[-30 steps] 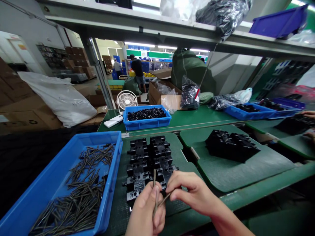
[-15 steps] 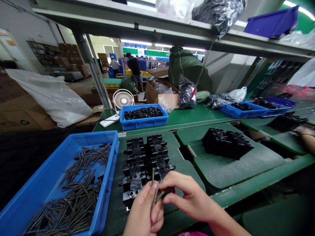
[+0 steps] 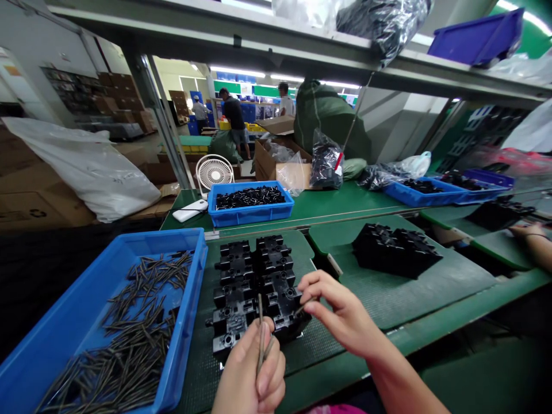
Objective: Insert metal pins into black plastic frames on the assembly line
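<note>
My left hand point(image 3: 248, 374) is closed round a few thin dark metal pins point(image 3: 261, 333) that stick up from the fist, low in the middle of the view. My right hand point(image 3: 340, 313) pinches a single pin point(image 3: 301, 309) and holds it over the right edge of a cluster of black plastic parts point(image 3: 254, 287). Those parts lie on a green mat point(image 3: 302, 351) straight in front of me. To the left stands a blue bin point(image 3: 56, 345) with many loose pins point(image 3: 133, 339) inside.
A second group of black parts point(image 3: 394, 250) lies on the green pad to the right. A blue tray of small black pieces point(image 3: 250, 202), a white fan point(image 3: 213, 171) and bags stand behind. Another person's hand point(image 3: 532, 238) shows at the far right. People stand in the background.
My right hand drew one pin away from the bundle in my left hand and moved up and right over the black parts. The left hand dropped slightly.
</note>
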Available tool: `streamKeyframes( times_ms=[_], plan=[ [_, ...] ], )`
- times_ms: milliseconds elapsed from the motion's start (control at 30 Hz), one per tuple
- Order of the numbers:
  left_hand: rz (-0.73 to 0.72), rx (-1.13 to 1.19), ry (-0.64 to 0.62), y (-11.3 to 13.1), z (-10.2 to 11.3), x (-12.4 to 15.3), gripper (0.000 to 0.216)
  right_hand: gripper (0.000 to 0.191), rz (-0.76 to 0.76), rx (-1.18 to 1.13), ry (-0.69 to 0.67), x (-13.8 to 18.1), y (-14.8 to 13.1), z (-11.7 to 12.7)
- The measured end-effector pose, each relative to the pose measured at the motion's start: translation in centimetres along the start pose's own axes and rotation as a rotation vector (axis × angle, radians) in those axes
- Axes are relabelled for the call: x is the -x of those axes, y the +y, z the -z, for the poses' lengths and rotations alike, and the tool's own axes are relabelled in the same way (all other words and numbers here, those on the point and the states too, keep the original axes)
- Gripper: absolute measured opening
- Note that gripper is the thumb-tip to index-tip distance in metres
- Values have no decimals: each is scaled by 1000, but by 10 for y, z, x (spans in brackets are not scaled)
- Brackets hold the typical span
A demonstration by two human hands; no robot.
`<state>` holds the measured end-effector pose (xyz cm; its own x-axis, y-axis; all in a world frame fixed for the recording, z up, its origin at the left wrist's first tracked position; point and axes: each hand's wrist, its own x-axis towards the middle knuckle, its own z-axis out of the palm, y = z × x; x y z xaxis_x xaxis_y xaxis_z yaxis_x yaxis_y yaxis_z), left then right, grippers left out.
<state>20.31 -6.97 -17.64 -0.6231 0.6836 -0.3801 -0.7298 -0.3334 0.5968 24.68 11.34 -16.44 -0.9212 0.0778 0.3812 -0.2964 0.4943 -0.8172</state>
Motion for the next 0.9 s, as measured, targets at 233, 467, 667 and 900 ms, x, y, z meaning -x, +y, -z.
streamKeyframes(
  times_ms=[233, 467, 667, 900],
  plan=[
    [-139, -200, 159, -8, 3, -5, 53, 10, -32, 301, -99, 5, 11, 9],
    [-295, -470, 298, -10, 4, -4, 37, 6, -26, 364, -173, 6, 18, 0],
    [-595, -940, 578, -14, 0, 2, 37, 22, -39, 222, -158, 12, -6, -1],
    [-997, -1263, 568, -29, 15, -10, 26, 9, 39, 65, -82, 14, -20, -12]
  ],
)
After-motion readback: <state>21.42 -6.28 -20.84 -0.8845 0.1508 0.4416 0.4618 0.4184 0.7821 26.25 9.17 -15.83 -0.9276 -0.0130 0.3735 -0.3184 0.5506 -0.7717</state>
